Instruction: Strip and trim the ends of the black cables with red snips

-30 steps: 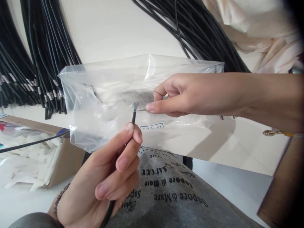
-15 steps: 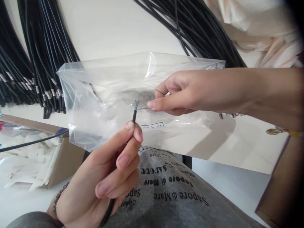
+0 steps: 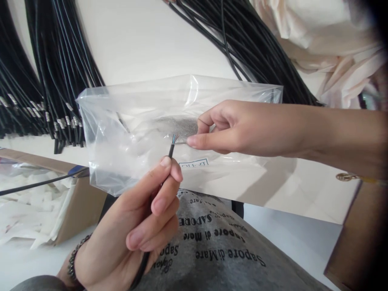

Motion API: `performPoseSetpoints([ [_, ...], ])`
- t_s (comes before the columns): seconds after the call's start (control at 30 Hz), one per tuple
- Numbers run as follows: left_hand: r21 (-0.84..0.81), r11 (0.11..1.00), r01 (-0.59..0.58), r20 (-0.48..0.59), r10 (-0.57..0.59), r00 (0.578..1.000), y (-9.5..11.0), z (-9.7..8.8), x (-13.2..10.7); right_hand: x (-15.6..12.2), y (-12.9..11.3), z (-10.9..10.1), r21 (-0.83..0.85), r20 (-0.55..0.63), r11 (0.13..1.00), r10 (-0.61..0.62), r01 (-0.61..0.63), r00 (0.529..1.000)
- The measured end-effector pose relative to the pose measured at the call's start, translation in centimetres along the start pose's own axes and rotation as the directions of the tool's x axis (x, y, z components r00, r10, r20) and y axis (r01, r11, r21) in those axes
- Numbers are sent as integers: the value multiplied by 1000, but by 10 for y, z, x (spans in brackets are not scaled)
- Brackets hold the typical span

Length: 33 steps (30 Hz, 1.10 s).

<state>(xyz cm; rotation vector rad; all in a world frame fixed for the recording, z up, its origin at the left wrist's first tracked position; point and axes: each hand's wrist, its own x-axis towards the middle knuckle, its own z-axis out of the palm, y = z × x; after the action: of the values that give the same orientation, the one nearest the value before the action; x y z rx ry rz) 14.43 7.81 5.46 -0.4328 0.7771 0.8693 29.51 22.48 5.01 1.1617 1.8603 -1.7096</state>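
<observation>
My left hand (image 3: 133, 234) is closed around a thin black cable (image 3: 171, 152), pinching it just below its stripped end. Fine coloured wires (image 3: 175, 138) fan out of that end. My right hand (image 3: 239, 127) reaches in from the right, with thumb and forefinger pinched on a thin bare strand at the cable tip. Both hands are held in front of a clear plastic bag (image 3: 127, 121) that lies on the white table (image 3: 145, 44).
Thick bundles of black cables (image 3: 54, 72) lie at the left, and more cables (image 3: 251, 36) at the top right. A cardboard box of white scraps (image 3: 39, 202) stands at the lower left. Cream cloth (image 3: 327, 44) sits at the upper right, a brown board (image 3: 360, 238) at the right edge.
The view shifted slightly; both hands and the cable end sit a little lower in the picture. The grips look the same.
</observation>
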Motion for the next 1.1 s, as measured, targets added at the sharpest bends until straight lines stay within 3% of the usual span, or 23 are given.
performPoseSetpoints([
  [0.27, 33, 999, 6, -46, -5, 999, -2, 0, 3, -1, 0, 7, -26, -50, 999, -33, 32, 998],
  [0.37, 36, 999, -15, -47, 17, 999, -3, -1, 3, -2, -4, 9, -50, -123, 998, -53, 47, 991],
  [0.53, 73, 995, -64, -32, 66, 997, -3, -2, 0, -10, -11, 11, -196, -272, 974, -167, 115, 948],
  [0.73, 195, 974, -116, -115, 140, 983, -5, -1, 4, -25, -10, 18, -325, -364, 923, -322, 204, 874],
  [0.9, 283, 951, -123, -156, 172, 973, -10, 2, 8, -21, -9, 19, -377, -299, 909, -302, 178, 905],
  [1.1, 332, 928, -170, -142, 227, 964, -16, 2, 12, -20, -12, 20, -395, -327, 912, -253, 112, 911],
])
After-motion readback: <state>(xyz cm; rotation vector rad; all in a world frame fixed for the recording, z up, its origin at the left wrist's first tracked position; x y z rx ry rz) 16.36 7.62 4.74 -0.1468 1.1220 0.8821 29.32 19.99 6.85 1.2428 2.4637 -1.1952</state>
